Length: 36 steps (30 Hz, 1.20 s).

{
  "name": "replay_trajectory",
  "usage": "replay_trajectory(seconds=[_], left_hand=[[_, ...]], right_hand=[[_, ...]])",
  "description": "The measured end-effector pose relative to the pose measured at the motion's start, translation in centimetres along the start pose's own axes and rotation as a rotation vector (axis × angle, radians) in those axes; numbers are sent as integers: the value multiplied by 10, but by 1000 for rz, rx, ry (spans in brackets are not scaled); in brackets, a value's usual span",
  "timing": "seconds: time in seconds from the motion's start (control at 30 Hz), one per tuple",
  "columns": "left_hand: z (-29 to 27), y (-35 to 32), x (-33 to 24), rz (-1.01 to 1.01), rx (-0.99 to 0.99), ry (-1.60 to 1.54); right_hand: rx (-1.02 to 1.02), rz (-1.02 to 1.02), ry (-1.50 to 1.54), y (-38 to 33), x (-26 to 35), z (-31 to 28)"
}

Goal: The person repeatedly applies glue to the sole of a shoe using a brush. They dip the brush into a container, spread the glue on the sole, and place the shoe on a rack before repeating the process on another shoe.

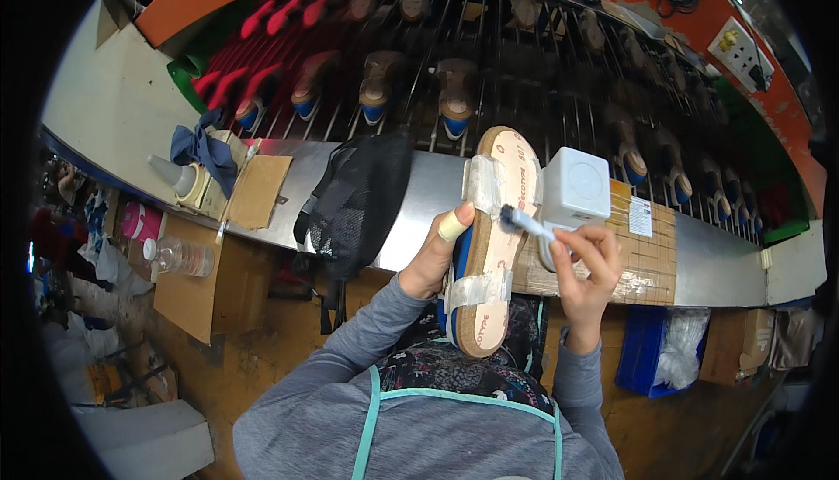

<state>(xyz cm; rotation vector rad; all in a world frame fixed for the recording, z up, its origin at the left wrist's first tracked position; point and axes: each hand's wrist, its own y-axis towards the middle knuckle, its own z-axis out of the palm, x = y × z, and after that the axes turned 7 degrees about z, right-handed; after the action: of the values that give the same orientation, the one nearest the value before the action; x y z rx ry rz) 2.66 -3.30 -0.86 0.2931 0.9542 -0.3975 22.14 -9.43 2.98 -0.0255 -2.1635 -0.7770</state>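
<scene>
My left hand [430,257] is wrapped around a sandal upper on a blue shoe last [504,257], held upright with its pale printed insole board facing me. Translucent wrapped straps cross the board's edges, and a yellowish cover sits on my left thumb. In my right hand [590,272] the fingers pinch a light-handled brush [529,224]. Its dark bristles touch the board, around the middle of its length. Just behind the brush stands a white square plastic container [577,185], with a rounded white part below it, partly hidden by my right hand and the brush.
Beyond the metal ledge [721,269], a rod conveyor [516,87] carries several lasted shoes, some lit red. A black mesh bag [358,205] lies left; tape-covered cardboard [651,248] lies right. A clear bottle [185,257] stands on a carton. Below right sits a blue crate [641,349].
</scene>
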Motion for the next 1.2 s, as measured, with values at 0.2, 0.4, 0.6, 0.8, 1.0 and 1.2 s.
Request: replay_trajectory(seconds=[0.2, 0.4, 0.6, 0.8, 1.0, 1.2], left_hand=[[-17, -2, 5, -4, -79, 29], [-14, -7, 5, 32, -112, 78], [-16, -9, 1, 101, -132, 196], [-17, -8, 0, 104, -129, 214], [-16, -4, -4, 65, -137, 167], [-15, 1, -6, 125, -170, 143]], right_hand=[[92, 163, 208, -29, 5, 13], [-10, 77, 42, -22, 13, 24], [-135, -154, -186, -9, 18, 25], [-179, -213, -137, -7, 10, 27], [-43, -109, -25, -21, 1, 25], [9, -90, 12, -31, -1, 20]])
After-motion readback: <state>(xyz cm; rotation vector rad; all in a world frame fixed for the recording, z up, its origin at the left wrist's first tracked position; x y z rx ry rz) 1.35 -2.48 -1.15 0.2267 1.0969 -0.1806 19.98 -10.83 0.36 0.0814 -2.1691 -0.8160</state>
